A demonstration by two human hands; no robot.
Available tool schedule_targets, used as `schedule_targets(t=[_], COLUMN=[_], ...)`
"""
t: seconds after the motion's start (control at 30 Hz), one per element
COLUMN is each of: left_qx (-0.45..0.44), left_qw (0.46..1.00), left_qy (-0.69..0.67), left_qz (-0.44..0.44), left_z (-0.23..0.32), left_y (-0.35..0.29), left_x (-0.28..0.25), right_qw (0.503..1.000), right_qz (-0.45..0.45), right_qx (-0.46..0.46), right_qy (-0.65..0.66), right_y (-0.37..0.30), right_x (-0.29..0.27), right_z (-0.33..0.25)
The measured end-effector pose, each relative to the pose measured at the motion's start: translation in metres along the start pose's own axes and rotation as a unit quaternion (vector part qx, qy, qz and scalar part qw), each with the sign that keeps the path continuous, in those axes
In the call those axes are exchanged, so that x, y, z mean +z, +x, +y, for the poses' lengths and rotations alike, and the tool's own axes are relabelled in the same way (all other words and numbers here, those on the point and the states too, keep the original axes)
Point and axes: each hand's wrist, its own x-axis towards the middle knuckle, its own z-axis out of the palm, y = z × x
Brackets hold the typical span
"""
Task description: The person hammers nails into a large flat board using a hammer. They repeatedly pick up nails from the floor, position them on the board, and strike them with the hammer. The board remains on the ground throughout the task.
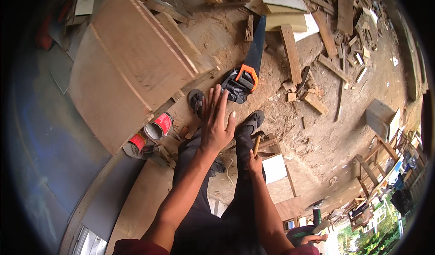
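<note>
Standing here counting. Reference is the saw [254, 58]: 1 of them, orange handle, dark blade, lying on the dirt floor [273, 96]. 1 black plastic bag [231, 86] is bunching against its handle. 2 cans [164, 122] are sitting left of the saw and nearer the person. 2 shoes [255, 118] are resting just nearer than the saw, 1 each side of its handle. 1 big plywood box [136, 55] is standing left of the saw. 1 white board [274, 168] is lying nearer than the saw, to its right. Scrap wood [290, 53] is littering the ground right of the saw, too jumbled to count.

Writing: the cans are wearing red labels, pale lettering showing on 1.

Fingers: left hand [216, 127] is hovering just nearer than the saw's handle, fingers straight and slightly apart, thumb out, gripping nothing. Right hand [255, 163] is clamping 1 hammer [257, 146] by its wooden handle, fingers curling around it. That hammer is sitting nearer the person than the saw, slightly right.
</note>
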Motion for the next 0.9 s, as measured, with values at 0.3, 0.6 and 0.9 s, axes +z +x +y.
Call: schedule_targets(t=[0.3,0.6,0.9], left_qx=[-0.045,-0.148,-0.099], left_qw=[0.995,0.989,0.995], left_qy=[-0.03,0.011,0.024], left_qz=[-0.081,0.015,-0.018], left_z=[-0.2,-0.25,-0.264], left_y=[0.026,0.019,0.019], left_x=[0.249,0.342,0.331], right_qw=[0.993,0.995,0.994], right_qz=[0.024,0.033,-0.001], right_qx=[-0.085,-0.006,-0.047], right_qy=[-0.084,-0.091,-0.098], right_y=[0.001,0.014,0.008], right_x=[-0.029,-0.046,-0.04], right_z=[-0.086,-0.085,-0.088])
